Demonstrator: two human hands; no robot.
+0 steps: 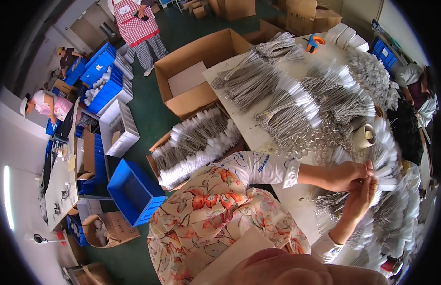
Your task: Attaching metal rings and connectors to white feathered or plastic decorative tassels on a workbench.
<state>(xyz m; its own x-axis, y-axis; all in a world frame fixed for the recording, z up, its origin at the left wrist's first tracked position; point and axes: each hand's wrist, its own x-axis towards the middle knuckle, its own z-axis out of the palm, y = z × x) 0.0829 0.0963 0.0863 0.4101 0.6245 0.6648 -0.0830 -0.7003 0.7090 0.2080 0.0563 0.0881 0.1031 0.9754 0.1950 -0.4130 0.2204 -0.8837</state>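
Pale tabletop [248,124] is bearing heaped white-tipped wire brushes [386,178]; green floor [149,110] is showing beyond. Counting: one orange-and-blue ring-shaped item [314,43], one cream spool [363,137], three white boxes [346,37] at the far corner, one brush-filled carton [160,143] beside the table, four other people [137,21] about the room. Brushes just beyond the fingertips are pointing white ends rightward, long axes running roughly crosswise. Left hand [348,176] is curling, fingertips meeting the straighter-fingered right hand [360,198]; whether either is gripping a brush, cannot tell.
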